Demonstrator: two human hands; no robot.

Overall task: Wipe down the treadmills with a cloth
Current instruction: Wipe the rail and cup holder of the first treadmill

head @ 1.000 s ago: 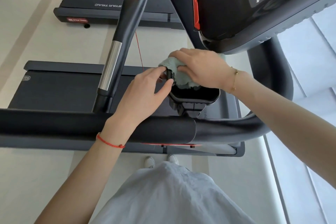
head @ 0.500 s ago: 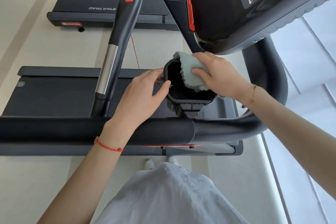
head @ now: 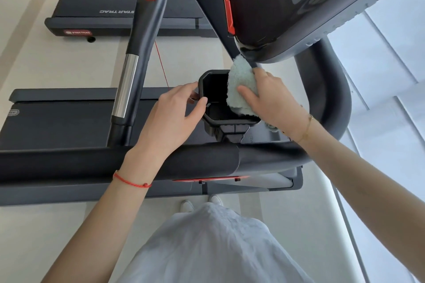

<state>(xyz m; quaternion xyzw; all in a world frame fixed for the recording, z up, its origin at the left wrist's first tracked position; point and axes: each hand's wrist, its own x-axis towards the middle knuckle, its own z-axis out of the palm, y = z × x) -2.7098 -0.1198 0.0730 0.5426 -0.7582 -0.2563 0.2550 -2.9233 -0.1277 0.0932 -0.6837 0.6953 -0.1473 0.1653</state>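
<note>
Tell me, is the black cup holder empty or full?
Empty: the cup holder shows only its bare dark inside; the cloth lies over its right rim.

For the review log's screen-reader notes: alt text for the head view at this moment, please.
Right hand presses a pale green cloth against the right inner wall of a black cup holder on a treadmill, while the left hand grips the holder's left rim. The console hangs above; a second treadmill stands beyond.

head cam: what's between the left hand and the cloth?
Only the open black cup holder: left hand grips its left rim, the cloth, held by the right hand, drapes over its right side. Head view.
</note>
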